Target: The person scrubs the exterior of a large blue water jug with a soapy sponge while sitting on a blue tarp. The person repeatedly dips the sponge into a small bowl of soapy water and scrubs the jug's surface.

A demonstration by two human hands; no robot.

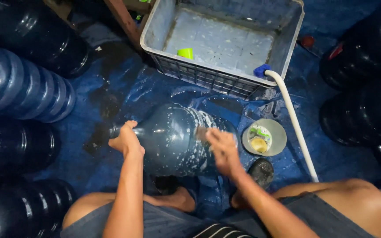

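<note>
Seated person, knees at 5 and 7 o'clock, feet on a wet blue tarp (124,88). Left hand (126,139) grips the neck of a large blue water jug (170,139), fingers wrapped tight around it. The jug lies on its side at frame centre, neck pointing to 9 o'clock, surface streaked with white suds. Right hand (221,147) presses on the jug's upper side, fingers together around a small scrubbing pad (201,133). At 3 o'clock of the jug, just beside it, a round grey bowl (276,132) holds soap. A white hose (294,121) runs from 5 o'clock up to a grey plastic crate (287,44) at 12 o'clock; a green cup (185,53) sits inside. More dark jugs (23,83) lie stacked at 9 and 3 o'clock.
</note>
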